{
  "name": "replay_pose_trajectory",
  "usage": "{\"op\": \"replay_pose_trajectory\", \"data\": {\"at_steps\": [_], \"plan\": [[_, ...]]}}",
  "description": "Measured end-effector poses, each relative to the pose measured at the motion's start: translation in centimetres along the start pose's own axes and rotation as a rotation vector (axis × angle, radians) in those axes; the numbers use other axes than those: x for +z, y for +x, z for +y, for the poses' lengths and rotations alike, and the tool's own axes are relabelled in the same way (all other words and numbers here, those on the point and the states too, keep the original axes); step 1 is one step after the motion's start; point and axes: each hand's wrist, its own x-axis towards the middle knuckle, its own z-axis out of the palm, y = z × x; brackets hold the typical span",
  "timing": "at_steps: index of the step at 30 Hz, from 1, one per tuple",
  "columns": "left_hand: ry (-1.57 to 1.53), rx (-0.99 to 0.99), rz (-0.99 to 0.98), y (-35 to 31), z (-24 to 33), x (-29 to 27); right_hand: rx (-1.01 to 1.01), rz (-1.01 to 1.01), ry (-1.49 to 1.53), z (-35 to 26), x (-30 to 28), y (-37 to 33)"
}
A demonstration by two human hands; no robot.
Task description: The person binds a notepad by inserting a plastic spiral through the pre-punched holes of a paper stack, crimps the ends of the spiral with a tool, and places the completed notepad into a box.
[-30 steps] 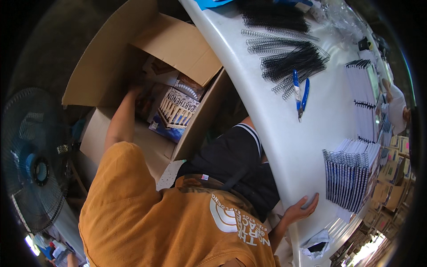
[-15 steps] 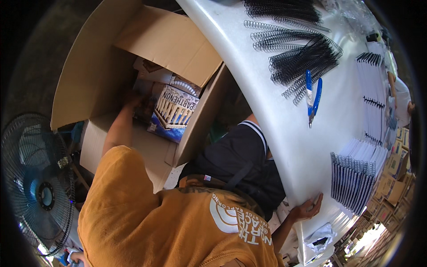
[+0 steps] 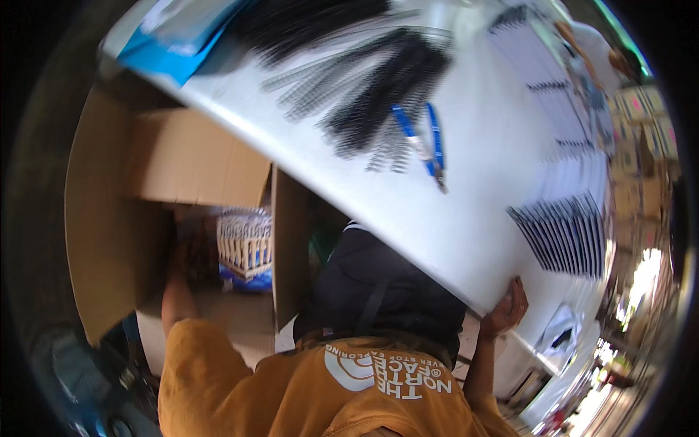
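My left hand [image 3: 177, 256] reaches down into an open cardboard box [image 3: 200, 156] at the left; its fingers are lost in shadow. Beside it in the box lies a printed package [image 3: 245, 244] with a picture of a columned temple on blue. Whether my left hand grips anything cannot be made out. At the right, my right hand [image 3: 507, 312] rests against the edge of the white table [image 3: 473, 240], fingers loosely apart and holding nothing. Blue-handled pliers [image 3: 435, 146] lie on the table, close to a heap of black spiral binding coils [image 3: 386, 95].
Stacks of spiral-bound white books [image 3: 561, 237] line the table's far right side. A crumpled white plastic piece [image 3: 559, 328] is near my right hand. A blue-and-white packet [image 3: 175, 54] lies at the upper left. A fan [image 3: 62, 364] stands left of the box; another person [image 3: 593, 47] is far right.
The whole view has swung, so table and box appear turned, and the blue-and-white packet has come into sight. My left hand stays in the box and my right hand at the table edge.
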Motion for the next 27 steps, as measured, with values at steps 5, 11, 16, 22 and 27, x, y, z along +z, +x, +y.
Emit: {"op": "replay_pose_trajectory", "data": {"at_steps": [5,11,16,22,27], "plan": [[0.105,-0.007,0.053,0.9,0.2,0.2,0.002,0.014,-0.03,-0.5,-0.2,1.1],[0.172,0.0,0.046,2.4,1.8,-0.6,0.026,0.024,-0.043,-0.7,-1.0,0.6],[0.207,0.013,0.023,3.7,3.4,-1.0,0.052,0.02,-0.047,-0.5,-1.0,0.8],[0.142,0.022,-0.043,4.1,4.1,-1.4,0.07,-0.005,-0.073,-1.0,-1.4,1.8],[-0.083,0.054,-0.233,3.7,2.6,-3.7,0.041,-0.007,-0.036,-0.7,-1.8,1.5]]}}
